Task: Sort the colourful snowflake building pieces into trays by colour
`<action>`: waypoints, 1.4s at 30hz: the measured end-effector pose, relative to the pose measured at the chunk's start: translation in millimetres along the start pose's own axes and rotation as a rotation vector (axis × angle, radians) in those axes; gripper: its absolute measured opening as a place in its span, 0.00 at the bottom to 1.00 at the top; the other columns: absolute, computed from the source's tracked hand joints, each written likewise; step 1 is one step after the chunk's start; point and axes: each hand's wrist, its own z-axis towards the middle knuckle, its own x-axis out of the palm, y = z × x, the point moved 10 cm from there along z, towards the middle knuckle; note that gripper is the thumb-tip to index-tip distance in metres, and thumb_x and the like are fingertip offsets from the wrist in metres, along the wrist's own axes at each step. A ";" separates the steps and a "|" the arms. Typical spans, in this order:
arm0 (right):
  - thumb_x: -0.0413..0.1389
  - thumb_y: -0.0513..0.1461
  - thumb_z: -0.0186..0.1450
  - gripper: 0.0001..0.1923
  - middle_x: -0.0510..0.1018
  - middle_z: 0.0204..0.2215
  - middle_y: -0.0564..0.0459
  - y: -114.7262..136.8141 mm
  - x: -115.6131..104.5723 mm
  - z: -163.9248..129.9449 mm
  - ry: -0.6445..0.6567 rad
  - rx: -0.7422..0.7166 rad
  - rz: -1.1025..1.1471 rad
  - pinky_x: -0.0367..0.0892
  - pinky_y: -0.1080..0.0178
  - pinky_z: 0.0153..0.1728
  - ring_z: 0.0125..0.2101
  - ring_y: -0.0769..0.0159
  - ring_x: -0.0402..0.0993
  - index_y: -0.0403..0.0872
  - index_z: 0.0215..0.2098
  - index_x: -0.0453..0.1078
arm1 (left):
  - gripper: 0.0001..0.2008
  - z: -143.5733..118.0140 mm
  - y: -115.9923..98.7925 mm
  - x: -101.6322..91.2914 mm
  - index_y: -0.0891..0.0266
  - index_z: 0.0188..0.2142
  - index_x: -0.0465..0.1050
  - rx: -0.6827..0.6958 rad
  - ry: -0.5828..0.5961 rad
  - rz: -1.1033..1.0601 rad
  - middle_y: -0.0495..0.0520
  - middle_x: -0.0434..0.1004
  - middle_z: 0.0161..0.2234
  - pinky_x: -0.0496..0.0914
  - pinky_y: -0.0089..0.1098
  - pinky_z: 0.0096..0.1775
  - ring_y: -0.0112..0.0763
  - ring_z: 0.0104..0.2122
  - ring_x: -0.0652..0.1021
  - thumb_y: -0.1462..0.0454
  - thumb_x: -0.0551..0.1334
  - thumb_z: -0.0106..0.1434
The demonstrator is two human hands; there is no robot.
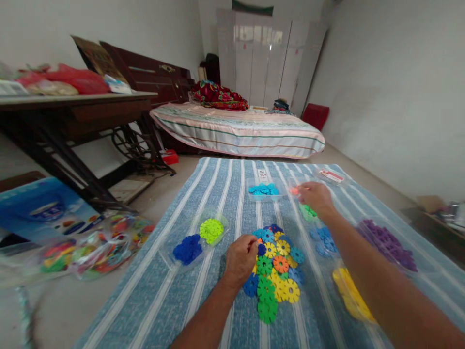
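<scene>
A mixed pile of notched plastic discs (278, 271), in yellow, green, blue and orange, lies on a striped cloth. My left hand (240, 259) is at the pile's left edge, fingers curled in a pinch beside a dark blue disc (261, 249); whether it grips that disc is unclear. Stretched farther out, my right hand (317, 196) has its fingers pinched at a clear box with orange discs (294, 190). Anything between those fingertips is hidden. Green discs (308, 211) lie just below that hand, and a box of light blue discs (264, 190) stands to its left.
Clear boxes hold dark blue discs (188, 249), lime discs (211, 230), purple discs (388, 244), yellow discs (350, 293) and blue discs (324, 241). A labelled lid (331, 176) lies at the back right. Bags of colourful pieces (105, 249) sit left of the cloth; a bed (240, 131) stands beyond.
</scene>
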 end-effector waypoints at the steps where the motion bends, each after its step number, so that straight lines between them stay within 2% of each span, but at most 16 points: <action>1: 0.52 0.40 0.59 0.11 0.72 0.16 0.54 5.9 14.2 -14.0 0.063 -0.048 -0.040 0.62 0.66 0.26 0.19 0.67 0.69 0.43 0.27 0.74 | 0.09 -0.1 -0.2 -0.3 0.61 0.29 0.73 -0.001 -0.004 0.001 0.50 0.76 0.28 0.67 0.27 0.34 0.28 0.30 0.75 0.66 0.54 0.61; 4: 0.53 0.39 0.59 0.10 0.74 0.19 0.55 23.1 58.1 -64.2 0.251 -0.179 -0.153 0.61 0.67 0.28 0.24 0.67 0.70 0.47 0.23 0.73 | 0.08 -0.3 -0.1 -0.9 0.60 0.29 0.72 -0.010 -0.012 -0.007 0.50 0.76 0.28 0.67 0.27 0.33 0.28 0.30 0.75 0.66 0.54 0.61; 8: 0.54 0.38 0.59 0.08 0.78 0.31 0.50 34.8 93.3 -116.2 0.383 -0.299 -0.268 0.62 0.65 0.38 0.36 0.63 0.72 0.49 0.28 0.75 | 0.08 -0.3 -0.1 -0.1 0.61 0.29 0.72 -0.023 -0.002 -0.009 0.50 0.76 0.28 0.66 0.27 0.33 0.28 0.29 0.75 0.66 0.55 0.61; 14: 0.57 0.36 0.57 0.10 0.73 0.47 0.43 28.8 108.2 -142.3 0.440 -0.360 -0.379 0.61 0.57 0.49 0.51 0.54 0.65 0.46 0.38 0.75 | 0.08 -0.3 -0.5 0.6 0.61 0.30 0.72 -0.010 -0.004 0.004 0.51 0.75 0.29 0.66 0.28 0.35 0.28 0.31 0.75 0.66 0.54 0.61; 19: 0.56 0.37 0.58 0.10 0.73 0.47 0.43 22.2 109.2 -146.0 0.451 -0.366 -0.396 0.61 0.56 0.49 0.51 0.54 0.65 0.46 0.38 0.74 | 0.09 -0.2 0.5 1.7 0.61 0.30 0.72 -0.009 -0.004 -0.003 0.50 0.75 0.29 0.66 0.27 0.35 0.28 0.30 0.74 0.65 0.54 0.62; 24: 0.57 0.36 0.56 0.08 0.74 0.42 0.47 18.0 102.7 -146.4 0.392 -0.362 -0.305 0.63 0.59 0.46 0.47 0.57 0.67 0.48 0.35 0.72 | 0.09 -0.3 -0.7 0.4 0.61 0.29 0.72 -0.018 -0.004 0.003 0.50 0.75 0.28 0.66 0.27 0.34 0.28 0.29 0.74 0.65 0.54 0.61; 30: 0.57 0.33 0.53 0.04 0.72 0.32 0.52 5.5 93.5 -143.2 0.338 -0.261 -0.094 0.63 0.60 0.41 0.39 0.61 0.68 0.48 0.26 0.67 | 0.08 -0.4 -3.3 -2.2 0.60 0.30 0.72 -0.017 -0.008 0.001 0.49 0.76 0.28 0.66 0.27 0.34 0.27 0.29 0.74 0.66 0.54 0.61; 36: 0.53 0.36 0.57 0.05 0.74 0.32 0.52 8.7 82.3 -147.3 0.324 -0.224 -0.007 0.64 0.63 0.41 0.37 0.65 0.70 0.48 0.23 0.66 | 0.09 0.8 -2.4 -0.1 0.61 0.29 0.72 -0.006 0.000 0.009 0.50 0.75 0.28 0.66 0.27 0.34 0.28 0.29 0.75 0.65 0.54 0.61; 39: 0.52 0.38 0.58 0.06 0.76 0.36 0.51 16.1 56.9 -151.5 0.254 -0.231 0.052 0.64 0.60 0.44 0.40 0.63 0.71 0.49 0.23 0.66 | 0.09 0.8 0.8 1.8 0.61 0.30 0.72 -0.019 0.004 0.007 0.50 0.76 0.28 0.66 0.26 0.33 0.28 0.30 0.75 0.65 0.54 0.61; 42: 0.51 0.42 0.59 0.08 0.76 0.40 0.49 11.2 3.9 -153.8 0.059 -0.256 -0.018 0.64 0.56 0.47 0.43 0.60 0.71 0.50 0.25 0.68 | 0.09 0.6 2.3 3.0 0.60 0.30 0.73 -0.028 0.009 0.004 0.49 0.76 0.29 0.66 0.26 0.34 0.27 0.30 0.75 0.66 0.54 0.61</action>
